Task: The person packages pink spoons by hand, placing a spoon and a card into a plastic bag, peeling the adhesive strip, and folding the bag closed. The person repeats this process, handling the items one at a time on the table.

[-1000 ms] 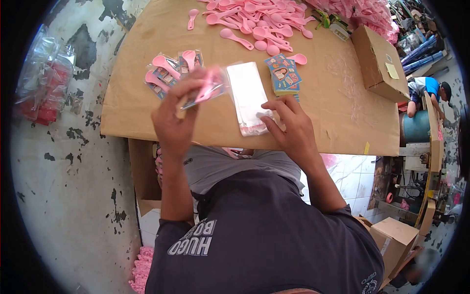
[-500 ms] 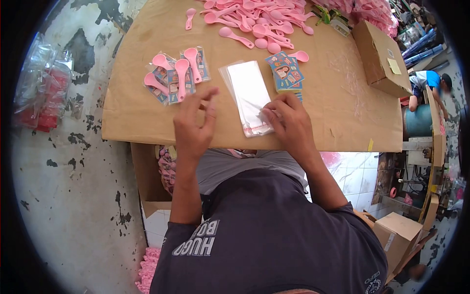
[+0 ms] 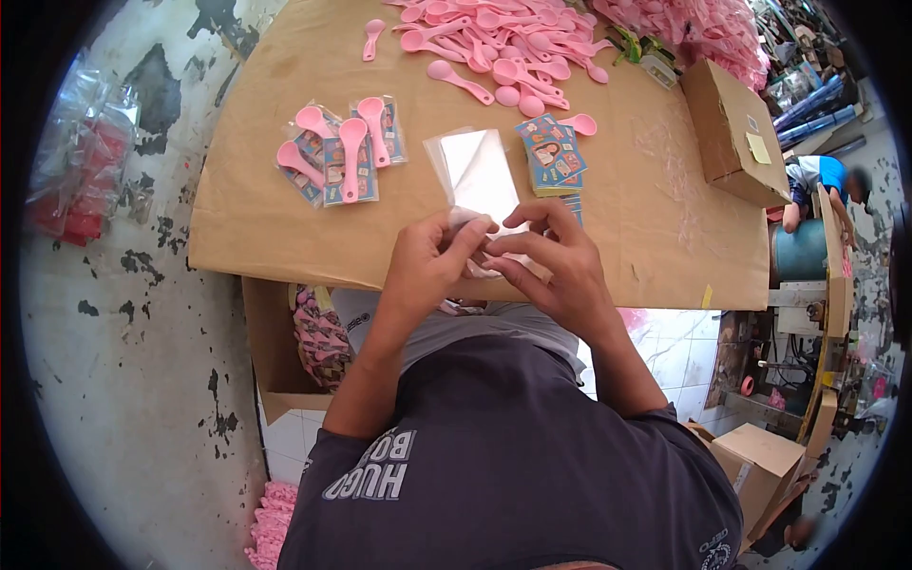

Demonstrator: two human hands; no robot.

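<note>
In front of me a stack of clear plastic bags (image 3: 482,176) lies on the table, its near end lifted and creased under my fingers. My left hand (image 3: 432,258) pinches the top bag between thumb and forefinger. My right hand (image 3: 556,258) meets it from the other side, thumb and forefinger closed at the bag's near edge; the exact grip is partly hidden. Just right of the bags is a stack of printed blue cards (image 3: 553,157). To the left, several pink spoons (image 3: 351,157) lie on bagged blue cards (image 3: 334,185).
A heap of loose pink spoons (image 3: 494,38) covers the table's far side. A cardboard box (image 3: 731,133) stands at the right edge, with green-handled cutters (image 3: 627,45) near it. Another person (image 3: 822,180) is at the far right. Plastic packets (image 3: 85,161) hang at the left wall.
My left hand has moved right from beside the bags to their near end and taken hold of the plastic. The stack's near end is now lifted, with both hands close together there.
</note>
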